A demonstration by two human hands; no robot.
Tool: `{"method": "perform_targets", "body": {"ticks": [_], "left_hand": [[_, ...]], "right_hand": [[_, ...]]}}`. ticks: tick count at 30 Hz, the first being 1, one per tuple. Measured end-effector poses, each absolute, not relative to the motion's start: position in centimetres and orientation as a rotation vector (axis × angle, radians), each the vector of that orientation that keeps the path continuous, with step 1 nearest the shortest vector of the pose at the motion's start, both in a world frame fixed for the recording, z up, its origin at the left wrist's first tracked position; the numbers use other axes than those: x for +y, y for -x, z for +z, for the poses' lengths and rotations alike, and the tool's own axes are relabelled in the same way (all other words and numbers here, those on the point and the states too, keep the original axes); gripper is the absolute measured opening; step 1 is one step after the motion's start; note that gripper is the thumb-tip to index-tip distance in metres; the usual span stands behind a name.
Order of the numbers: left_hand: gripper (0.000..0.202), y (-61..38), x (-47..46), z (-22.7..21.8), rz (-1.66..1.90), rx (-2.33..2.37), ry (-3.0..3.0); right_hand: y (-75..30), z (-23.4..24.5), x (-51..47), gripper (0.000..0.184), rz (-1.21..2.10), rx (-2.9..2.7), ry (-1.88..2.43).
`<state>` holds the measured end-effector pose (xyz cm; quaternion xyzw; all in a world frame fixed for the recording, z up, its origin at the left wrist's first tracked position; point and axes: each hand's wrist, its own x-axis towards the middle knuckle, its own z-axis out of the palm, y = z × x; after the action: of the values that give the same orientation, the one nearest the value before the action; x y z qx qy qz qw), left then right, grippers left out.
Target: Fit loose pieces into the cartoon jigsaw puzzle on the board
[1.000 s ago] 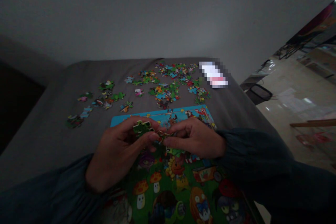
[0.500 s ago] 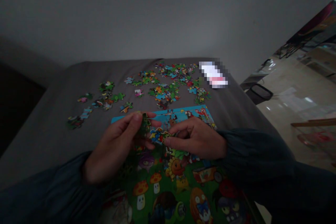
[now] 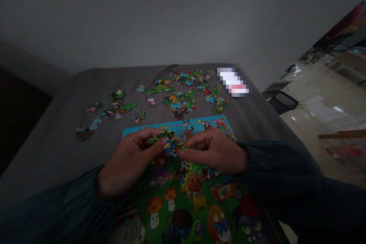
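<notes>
My left hand (image 3: 134, 156) is closed on green jigsaw puzzle pieces (image 3: 163, 135), pinched between thumb and fingers. My right hand (image 3: 215, 150) pinches a blue and yellow jigsaw puzzle piece (image 3: 172, 147) from its right side. The pieces in both hands meet or overlap; I cannot tell whether they are joined. Below my hands lies a colourful puzzle board (image 3: 183, 202) with cartoon plants and mushrooms on green and a blue band along its far edge. My hands hide part of its upper half.
Loose puzzle pieces (image 3: 183, 101) are scattered on the grey cloth-covered table (image 3: 68, 110) beyond the board, with a smaller group (image 3: 114, 110) to the left. A bright, pixelated phone-like object (image 3: 233, 82) lies at the back right. A wall (image 3: 160, 19) rises behind the table.
My left hand has turned and lowered its green pieces to a flatter pose, against the piece in my right hand. My right hand has hardly moved.
</notes>
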<state>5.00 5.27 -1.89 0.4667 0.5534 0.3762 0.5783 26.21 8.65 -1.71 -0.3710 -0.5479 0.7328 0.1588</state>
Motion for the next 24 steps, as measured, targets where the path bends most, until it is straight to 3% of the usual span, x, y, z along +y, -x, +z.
{"method": "perform_targets", "body": {"ticks": [7, 11, 16, 24], "left_hand": [[0.026, -5.2, 5.1, -1.9, 0.807, 1.337, -1.28], [0.033, -5.5, 4.7, -2.2, 0.73, 1.316, -1.378], [0.025, -5.8, 4.9, -1.7, 0.825, 1.317, -1.401], [0.036, -5.8, 5.0, -1.0, 0.953, 1.384, -1.203]], "right_hand": [[-26.1, -0.5, 9.1, 0.033, 1.915, -1.366, 1.125], [-26.0, -0.3, 9.2, 0.03, 1.945, -1.402, 1.134], [-26.0, -0.9, 9.3, 0.036, 1.969, -1.464, 1.116], [-26.2, -2.0, 9.1, 0.032, 1.98, -1.542, 1.097]]}}
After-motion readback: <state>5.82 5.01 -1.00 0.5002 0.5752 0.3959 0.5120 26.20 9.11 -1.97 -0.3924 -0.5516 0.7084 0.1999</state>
